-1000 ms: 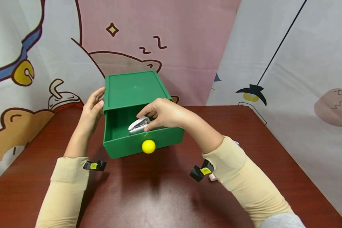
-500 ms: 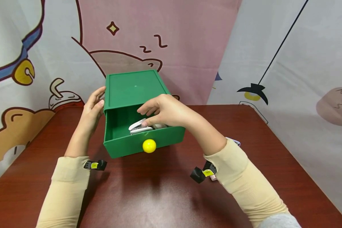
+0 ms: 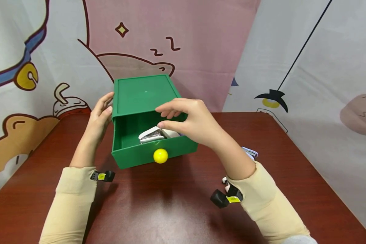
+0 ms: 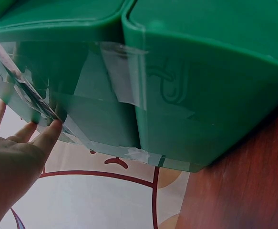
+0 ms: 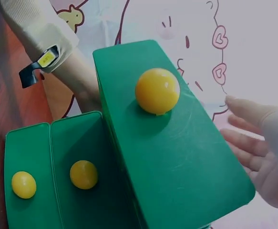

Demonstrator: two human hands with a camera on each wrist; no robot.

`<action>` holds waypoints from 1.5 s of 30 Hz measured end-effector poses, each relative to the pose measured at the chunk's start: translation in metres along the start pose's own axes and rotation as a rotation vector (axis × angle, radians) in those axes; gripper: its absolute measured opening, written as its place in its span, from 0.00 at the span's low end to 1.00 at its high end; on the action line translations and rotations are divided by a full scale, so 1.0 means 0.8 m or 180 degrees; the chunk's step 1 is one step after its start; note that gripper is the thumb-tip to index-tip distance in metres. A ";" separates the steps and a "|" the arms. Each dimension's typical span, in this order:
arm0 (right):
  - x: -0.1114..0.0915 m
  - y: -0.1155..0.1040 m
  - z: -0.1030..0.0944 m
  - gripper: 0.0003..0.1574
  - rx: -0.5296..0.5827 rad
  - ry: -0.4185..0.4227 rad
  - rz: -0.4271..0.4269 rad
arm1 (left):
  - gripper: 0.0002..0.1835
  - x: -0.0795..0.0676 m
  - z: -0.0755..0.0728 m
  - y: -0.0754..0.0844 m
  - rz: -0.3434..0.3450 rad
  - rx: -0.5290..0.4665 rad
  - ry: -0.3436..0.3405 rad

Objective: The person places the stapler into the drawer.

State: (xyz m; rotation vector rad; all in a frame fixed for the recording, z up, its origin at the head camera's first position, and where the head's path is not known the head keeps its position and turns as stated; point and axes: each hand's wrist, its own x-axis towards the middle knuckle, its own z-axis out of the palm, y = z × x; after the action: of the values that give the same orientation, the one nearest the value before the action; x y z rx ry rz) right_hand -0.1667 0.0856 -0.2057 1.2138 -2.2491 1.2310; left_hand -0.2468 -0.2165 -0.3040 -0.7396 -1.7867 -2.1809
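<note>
A green drawer cabinet point(image 3: 143, 93) stands on the table with its top drawer point(image 3: 131, 159) pulled out by the yellow knob's point(image 3: 160, 156) side. Inside that drawer lies a white stapler point(image 3: 151, 135), beside a rounded white item point(image 3: 170, 133) partly covered by my right thumb. My right hand point(image 3: 192, 120) hovers over the drawer's right part, thumb and fingers apart, holding nothing. My left hand point(image 3: 99, 113) rests against the cabinet's left side; in the left wrist view its fingertips point(image 4: 55, 126) touch the clear tape on that wall.
Below the pulled drawer are two closed drawers with yellow knobs point(image 5: 84, 174). On the brown table point(image 3: 170, 210), a pale bluish object point(image 3: 250, 153) lies behind my right forearm, and a small pinkish-white thing point(image 3: 225, 180) sits near the right wrist. A printed curtain point(image 3: 213, 51) hangs behind.
My right hand has let go of the stapler, leaving it in the drawer, and has drawn up and to the right with its fingers spread. The left hand stays put.
</note>
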 end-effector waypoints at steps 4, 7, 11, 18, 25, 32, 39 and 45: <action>-0.014 -0.002 0.002 0.18 -0.0067 0.0384 -0.0411 | 0.28 0.001 0.001 0.000 0.0008 -0.0003 0.0003; -0.025 -0.002 0.004 0.17 -0.0113 0.0576 -0.0592 | 0.28 0.001 0.001 0.000 0.0010 0.0009 0.0009; -0.040 -0.002 0.009 0.18 -0.0110 0.0739 -0.0789 | 0.28 0.000 0.001 0.000 0.0002 0.0012 0.0006; -0.060 0.002 0.022 0.19 -0.0023 0.0631 -0.1141 | 0.28 0.000 0.001 0.000 0.0015 0.0006 0.0013; -0.077 0.014 0.039 0.21 -0.0066 0.0438 -0.1136 | 0.28 0.000 0.002 0.000 0.0008 -0.0017 0.0014; -0.089 0.026 0.059 0.21 0.0089 0.0294 -0.0999 | 0.29 -0.001 0.002 -0.001 0.0010 -0.0009 0.0015; -0.096 0.032 0.075 0.27 0.0494 0.0245 -0.0750 | 0.29 0.000 0.001 -0.002 0.0026 -0.0033 0.0015; -0.095 0.033 0.081 0.27 0.0645 0.0333 -0.0650 | 0.30 0.000 0.001 -0.002 0.0030 -0.0035 0.0028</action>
State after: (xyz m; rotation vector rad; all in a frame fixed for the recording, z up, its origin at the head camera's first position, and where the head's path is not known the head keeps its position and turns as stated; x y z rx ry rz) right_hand -0.1340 0.0817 -0.3034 1.3777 -1.9101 1.4306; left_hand -0.2475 -0.2155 -0.3050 -0.7382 -1.7649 -2.1861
